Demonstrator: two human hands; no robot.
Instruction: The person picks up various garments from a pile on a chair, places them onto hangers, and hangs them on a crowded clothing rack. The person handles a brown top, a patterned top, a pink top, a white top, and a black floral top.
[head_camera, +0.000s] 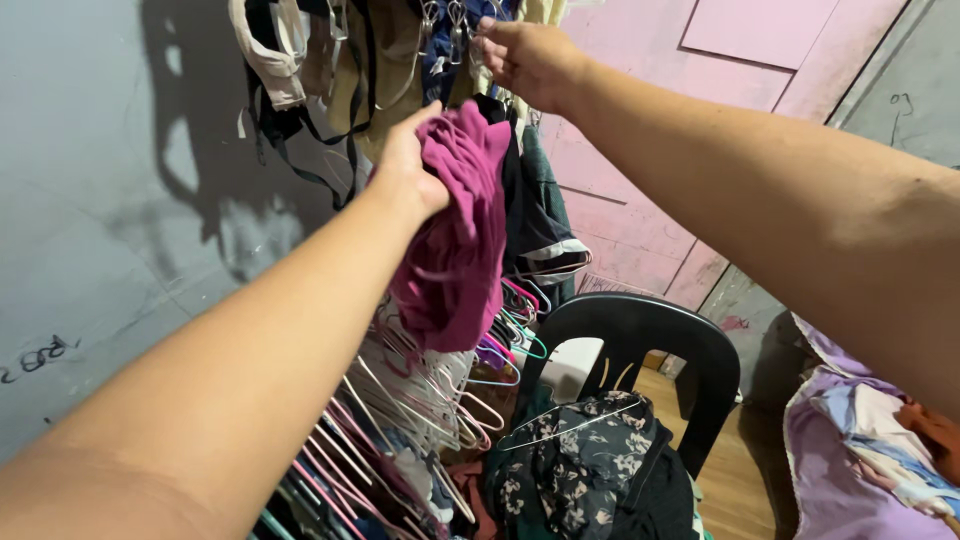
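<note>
Magenta garment (455, 235) hangs bunched from the left hand (408, 170), whose fingers are clenched around its top edge, holding it up in front of a grey wall (110, 200). Below it, nearer the camera, a dense row of wire hangers (400, 420) in pink and white slants down toward the lower edge. A floral dark cloth (580, 465) lies draped over the seat of a black plastic chair (650, 345), and a heap of lilac bedding (860, 450) sits to the right. Farther up, the right hand (525, 55) pinches 1 of the metal clips (455, 20) hanging overhead, beside dangling undergarments (290, 60) and a pink door (700, 60).
</note>
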